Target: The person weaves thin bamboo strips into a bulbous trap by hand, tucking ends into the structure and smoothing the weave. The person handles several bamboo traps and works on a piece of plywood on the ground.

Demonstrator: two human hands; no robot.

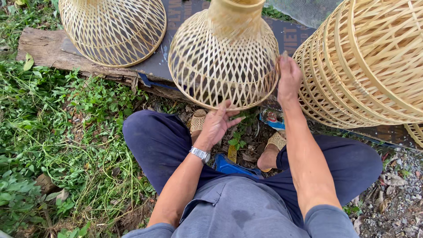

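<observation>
**Two bare hands steady a bell-shaped bamboo lattice shade above the lap**

Seen from a head cam looking down at a seated person outdoors. Largest to smallest:

Ground: weedy grass (57, 132) fills the left side; gravel (396, 207) at the lower right corner.

Stack of woven bamboo shades (365, 61), upper right, nested on their sides w/ rims toward the person. Lying one inside another, they look stored that way to save room.

Person's legs in dark blue trousers (154, 141), knees spread wide, leaving a gap for the work in between. Grey shirt at bottom centre.

Bamboo lattice shade (224, 57), top centre, between the knees: open diamond weave, narrow neck (233, 15) pointing away, wide rim tilted toward the person. It seems tipped like this so the rim edge faces the hands. It rests at the near edge of a dark board (154, 66), which lies on a weathered wooden plank (44, 48).

Second woven shade (112, 28), top left, rim down on the board's left part, apart from the hands.

Right hand (288, 81): fingers pressed up against the shade's right side at the rim, thumb hidden, so whether it pinches a strip can't be told.

Left hand (216, 125): under the near rim, fingers loosely spread, tips touching the rim from below as a prop; not clenched. Metal wristwatch (200, 154) on that wrist.

Woven sandals (276, 141) on both feet, below the shade.
</observation>
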